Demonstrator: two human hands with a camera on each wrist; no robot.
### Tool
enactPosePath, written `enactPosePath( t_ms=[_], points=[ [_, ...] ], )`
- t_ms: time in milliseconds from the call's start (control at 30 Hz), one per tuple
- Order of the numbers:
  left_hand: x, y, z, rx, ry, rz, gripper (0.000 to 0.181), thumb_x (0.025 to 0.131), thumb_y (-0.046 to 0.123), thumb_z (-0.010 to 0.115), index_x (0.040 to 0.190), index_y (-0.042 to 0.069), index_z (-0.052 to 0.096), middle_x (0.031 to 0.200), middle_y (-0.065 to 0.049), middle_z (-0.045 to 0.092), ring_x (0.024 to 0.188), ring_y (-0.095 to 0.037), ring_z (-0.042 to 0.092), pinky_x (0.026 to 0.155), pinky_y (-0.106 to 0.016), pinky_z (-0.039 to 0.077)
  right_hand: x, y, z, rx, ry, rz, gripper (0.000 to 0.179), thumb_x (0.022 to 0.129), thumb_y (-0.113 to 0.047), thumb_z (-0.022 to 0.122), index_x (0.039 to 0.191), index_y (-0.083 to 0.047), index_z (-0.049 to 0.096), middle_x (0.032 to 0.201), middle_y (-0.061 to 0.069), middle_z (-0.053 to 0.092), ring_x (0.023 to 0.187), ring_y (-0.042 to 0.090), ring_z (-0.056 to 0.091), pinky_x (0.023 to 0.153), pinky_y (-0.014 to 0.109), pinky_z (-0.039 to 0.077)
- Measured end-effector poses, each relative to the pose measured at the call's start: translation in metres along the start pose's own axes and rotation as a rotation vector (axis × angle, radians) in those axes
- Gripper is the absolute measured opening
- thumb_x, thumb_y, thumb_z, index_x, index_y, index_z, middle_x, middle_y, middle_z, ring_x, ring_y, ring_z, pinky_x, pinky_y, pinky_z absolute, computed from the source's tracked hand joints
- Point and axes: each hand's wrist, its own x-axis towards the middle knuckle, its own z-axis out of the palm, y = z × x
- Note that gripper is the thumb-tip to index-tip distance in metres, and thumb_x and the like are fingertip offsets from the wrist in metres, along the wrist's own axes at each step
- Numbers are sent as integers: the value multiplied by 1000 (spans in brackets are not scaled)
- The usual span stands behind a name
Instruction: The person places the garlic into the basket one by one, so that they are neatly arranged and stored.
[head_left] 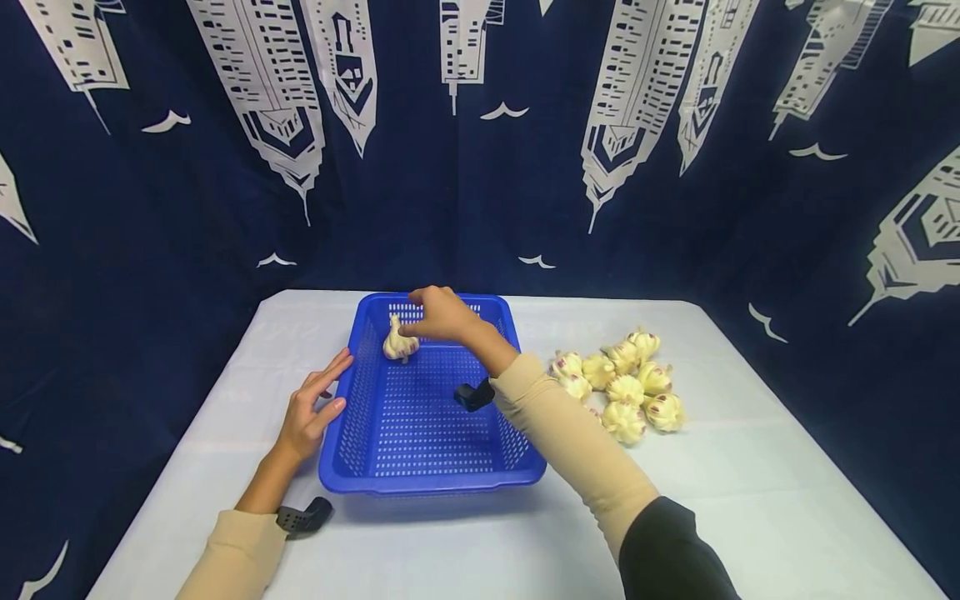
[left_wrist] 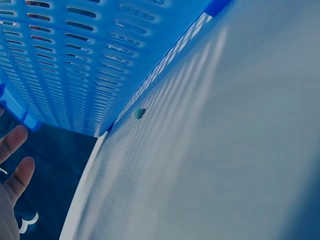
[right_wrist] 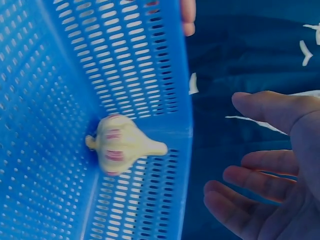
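A blue plastic basket (head_left: 431, 483) with slotted walls stands on the white table. In its far left corner sits a single garlic bulb (head_left: 401, 342), its stem pointing up toward the rim; the right wrist view shows this bulb (right_wrist: 122, 145) with pink streaks. Above that corner hovers my right hand (head_left: 444, 315), thumb and fingers spread apart and holding nothing. The right wrist view has the same hand (right_wrist: 270, 175) clear of the bulb. My left hand (head_left: 311, 414) rests its extended fingers against the basket's left side; only some fingers (left_wrist: 21, 175) show in the left wrist view.
Several garlic bulbs (head_left: 626, 387) lie in a loose pile on the table, right of the basket and partly behind my right sleeve. A dark blue curtain (head_left: 450, 208) with white building prints hangs behind the table. A small greenish speck (left_wrist: 139, 113) shows beside the basket.
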Motion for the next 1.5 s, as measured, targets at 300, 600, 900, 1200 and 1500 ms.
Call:
enactPosePath(
  t_ms=[300,600,900,1200,1500],
  points=[
    [-2,1,0,-25,18,13,58,79,11,51,135,-5,56,144,-22,49,104,-8,52,73,-28,38,-30,1,-19,33,-27,-22,63,85,-32,76,135,3,58,133,16,61,123,32,57,98,38,47],
    [-1,2,0,-20,28,45,58,78,10,50,134,-6,56,143,-24,49,103,-7,51,73,-23,37,-59,9,-31,57,20,-42,63,86,-33,76,136,0,58,133,15,62,102,24,65,87,32,53],
    [3,6,2,-24,25,51,59,78,10,50,135,-5,56,144,-23,49,104,-7,52,72,-25,37,-85,23,-35,31,32,-48,64,86,-31,76,137,2,56,133,17,61,110,29,65,90,36,52],
    [0,9,3,-28,33,52,59,77,9,51,133,-6,58,142,-24,50,102,-7,52,72,-23,37,-113,40,-36,63,75,-43,64,85,-32,77,136,1,58,126,16,65,103,30,66,79,32,56],
    [0,8,4,-12,42,60,59,75,7,53,132,-6,59,141,-24,51,103,-8,53,72,-23,37,-141,61,-34,136,143,-61,61,85,-29,77,133,4,59,124,17,66,103,31,66,81,39,55]
  ],
)
